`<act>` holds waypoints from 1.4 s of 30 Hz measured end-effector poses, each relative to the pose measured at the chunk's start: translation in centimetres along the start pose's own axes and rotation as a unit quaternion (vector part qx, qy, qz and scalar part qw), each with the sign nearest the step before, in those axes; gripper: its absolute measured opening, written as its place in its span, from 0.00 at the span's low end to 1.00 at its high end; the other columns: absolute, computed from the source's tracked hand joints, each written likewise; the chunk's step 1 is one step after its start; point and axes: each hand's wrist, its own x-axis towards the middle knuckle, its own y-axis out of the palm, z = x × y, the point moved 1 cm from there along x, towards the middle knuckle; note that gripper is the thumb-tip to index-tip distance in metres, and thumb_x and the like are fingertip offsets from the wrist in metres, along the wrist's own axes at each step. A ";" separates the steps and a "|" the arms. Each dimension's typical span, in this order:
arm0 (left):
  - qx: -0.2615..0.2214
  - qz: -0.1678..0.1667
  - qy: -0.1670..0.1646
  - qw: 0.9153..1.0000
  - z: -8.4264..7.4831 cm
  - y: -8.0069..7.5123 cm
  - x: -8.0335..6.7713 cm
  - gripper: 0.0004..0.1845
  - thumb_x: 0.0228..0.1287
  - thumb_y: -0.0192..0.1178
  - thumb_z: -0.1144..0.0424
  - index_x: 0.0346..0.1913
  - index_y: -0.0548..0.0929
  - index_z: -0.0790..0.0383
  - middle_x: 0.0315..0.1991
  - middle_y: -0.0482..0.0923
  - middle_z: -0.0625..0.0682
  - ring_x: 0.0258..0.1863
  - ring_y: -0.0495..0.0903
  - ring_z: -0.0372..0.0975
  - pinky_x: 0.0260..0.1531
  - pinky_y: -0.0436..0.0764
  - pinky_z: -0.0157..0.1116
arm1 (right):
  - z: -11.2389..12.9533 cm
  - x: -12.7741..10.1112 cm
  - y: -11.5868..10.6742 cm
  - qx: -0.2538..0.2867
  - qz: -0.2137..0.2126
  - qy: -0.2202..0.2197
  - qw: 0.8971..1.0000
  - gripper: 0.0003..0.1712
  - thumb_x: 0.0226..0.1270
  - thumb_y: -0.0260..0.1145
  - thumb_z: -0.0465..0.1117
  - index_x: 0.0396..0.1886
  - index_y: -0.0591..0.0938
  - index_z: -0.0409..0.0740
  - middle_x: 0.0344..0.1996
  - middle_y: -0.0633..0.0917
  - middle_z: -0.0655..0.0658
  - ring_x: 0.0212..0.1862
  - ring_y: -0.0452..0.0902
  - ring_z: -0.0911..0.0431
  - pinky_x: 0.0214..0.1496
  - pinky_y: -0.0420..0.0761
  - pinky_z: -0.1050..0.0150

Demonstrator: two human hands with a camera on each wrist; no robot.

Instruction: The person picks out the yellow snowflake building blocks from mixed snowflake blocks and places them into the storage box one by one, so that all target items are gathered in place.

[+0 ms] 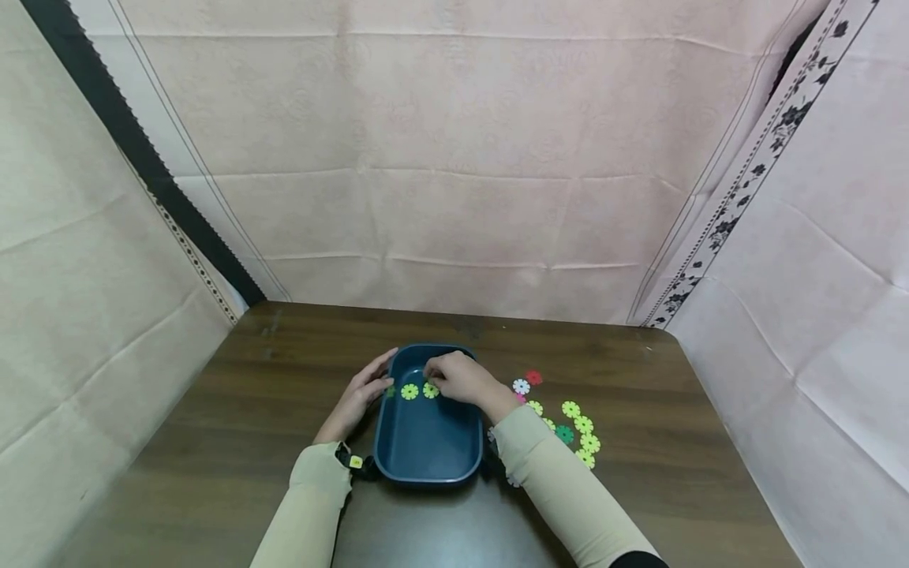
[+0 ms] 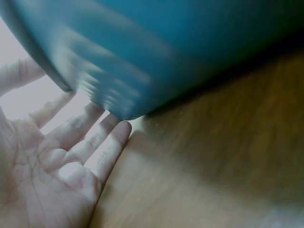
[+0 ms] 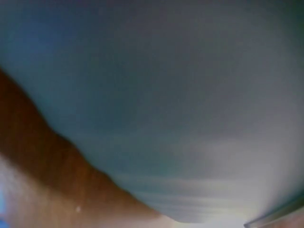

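While left hand (image 1: 364,392) fingers lie straight against tray (image 1: 426,450) rim, right hand (image 1: 461,379) fingers pinch green disc (image 1: 430,390).

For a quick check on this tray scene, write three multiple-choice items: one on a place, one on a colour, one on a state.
1. Where do the loose flower pieces lie on the table?
A. right of the tray
B. left of the tray
C. behind the tray

2. What colour is the tray?
A. red
B. dark blue
C. white

3. How is the left hand?
A. clenched in a fist
B. fingers straight, against the tray's outer wall
C. lifted high above the table

Key: 1 A, the pieces cluster by the right sleeve. 2 B, seen in every view. 3 B, the left wrist view shows straight fingers by the wall.
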 end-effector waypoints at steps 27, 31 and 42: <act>0.018 -0.014 -0.007 1.000 0.6 0.0 -0.3 0.28 0.76 0.53 0.61 0.75 0.67 0.39 0.78 0.56 0.48 0.77 0.52 0.51 0.70 0.57 0.60 | 0.6 -4.9 -0.2 0.180 -0.192 0.034 0.964 0.18 0.67 0.70 0.56 0.50 0.83 0.53 0.46 0.87 0.48 0.51 0.84 0.51 0.56 0.82 0.50; 0.016 -0.013 0.002 1.000 0.6 0.0 -0.1 0.28 0.76 0.53 0.61 0.75 0.66 0.40 0.78 0.55 0.48 0.77 0.51 0.50 0.70 0.57 0.59 | 0.5 -5.1 -0.3 0.183 -0.205 0.029 0.961 0.17 0.67 0.71 0.56 0.49 0.84 0.54 0.44 0.86 0.51 0.50 0.84 0.53 0.55 0.82 0.52; 0.004 0.004 0.002 1.000 0.3 0.0 0.1 0.29 0.78 0.51 0.62 0.78 0.62 0.45 0.80 0.51 0.51 0.78 0.50 0.51 0.71 0.55 0.59 | 0.1 -6.0 -0.8 0.199 -0.223 0.028 0.954 0.15 0.66 0.71 0.54 0.47 0.84 0.56 0.43 0.87 0.50 0.48 0.84 0.45 0.52 0.83 0.48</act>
